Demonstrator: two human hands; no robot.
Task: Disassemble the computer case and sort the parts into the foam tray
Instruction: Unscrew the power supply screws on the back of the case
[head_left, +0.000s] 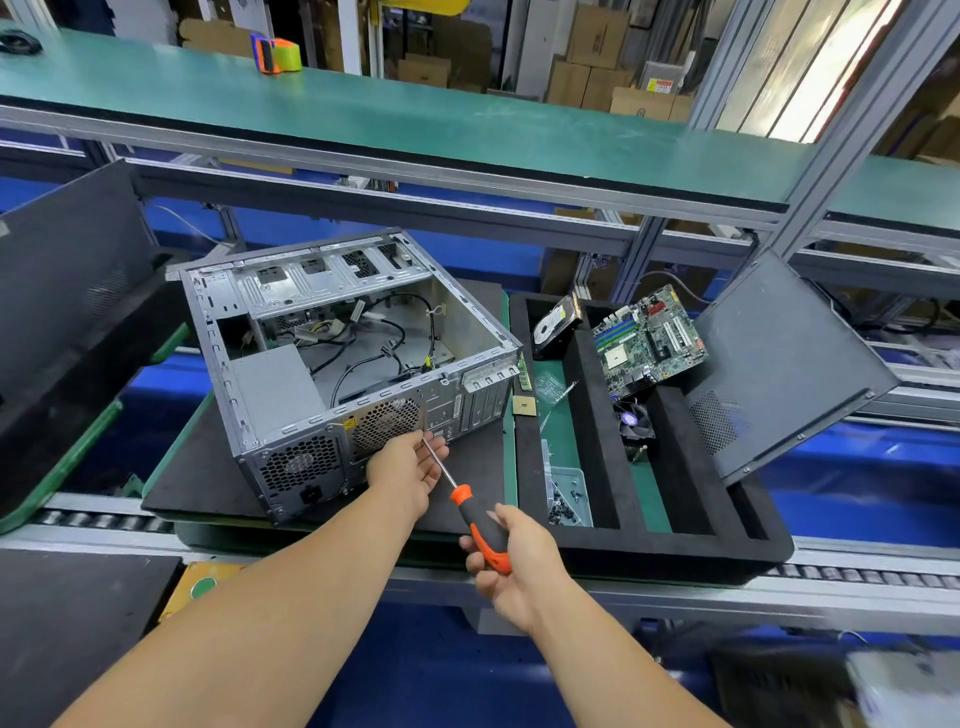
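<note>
The open grey computer case (332, 364) lies on a black mat, its rear panel toward me, with loose cables and the power supply inside. My right hand (511, 564) grips the orange-and-black handle of a screwdriver (475, 519). Its shaft points up-left to the rear panel beside the fan grille. My left hand (410, 470) rests at the tip, fingers loosely curled around the shaft. To the right, the black foam tray (597, 431) holds a hard drive (553, 325), a motherboard (649, 340), a cooler fan (634, 423) and a clear box of screws (566, 499).
A black side panel (784, 364) leans on the tray's right end; another dark panel (67, 291) stands at the left. A green shelf (467, 130) overhangs the bench, with a tape dispenser (275, 54) on it. Rollers run along the bench's near edge.
</note>
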